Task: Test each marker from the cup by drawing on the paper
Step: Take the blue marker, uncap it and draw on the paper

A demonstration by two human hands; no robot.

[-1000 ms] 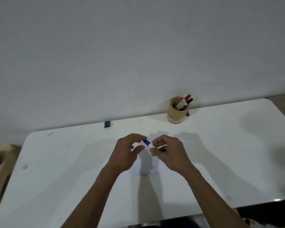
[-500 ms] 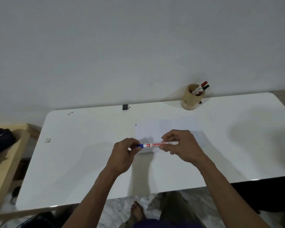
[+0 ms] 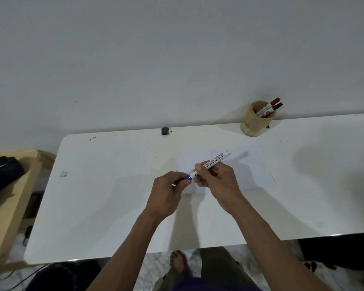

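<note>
— Where is the marker [image 3: 211, 163] right now?

— Above the middle of the tabletop [image 3: 105, 196], held between both hands. The right hand [image 3: 216, 181] has its fingers [image 3: 199, 167] closed around the white barrel, thumb on top, with the far end slanting up and away over the paper [image 3: 254, 173].

— And the other end?

— The blue cap [image 3: 187, 177] points toward the left hand [image 3: 166, 194], whose fingertips are pinched tight on it. Cap and barrel look joined or very nearly so; I cannot tell whether a gap has opened.

— What about the paper?

— A white sheet lying flat on the tabletop, just behind and to the right of the hands. There are two small dark marks [image 3: 179, 155] at its far left corner.

— The cup?

— The tan cup [image 3: 253, 123] stands at the far edge of the tabletop, against the wall [image 3: 177, 59], well apart from the hands. A red-capped marker [image 3: 270, 105] and a black-capped marker [image 3: 277, 106] lean out of it to the right.

— Anything else around?

— A small black clip [image 3: 165, 131] sits on the far edge of the tabletop. To the left is a wooden shelf [image 3: 11, 198] with a dark bag [image 3: 2, 173] on it. Below the near edge, a bare foot [image 3: 178, 262] shows on the marbled floor [image 3: 156, 263].
</note>
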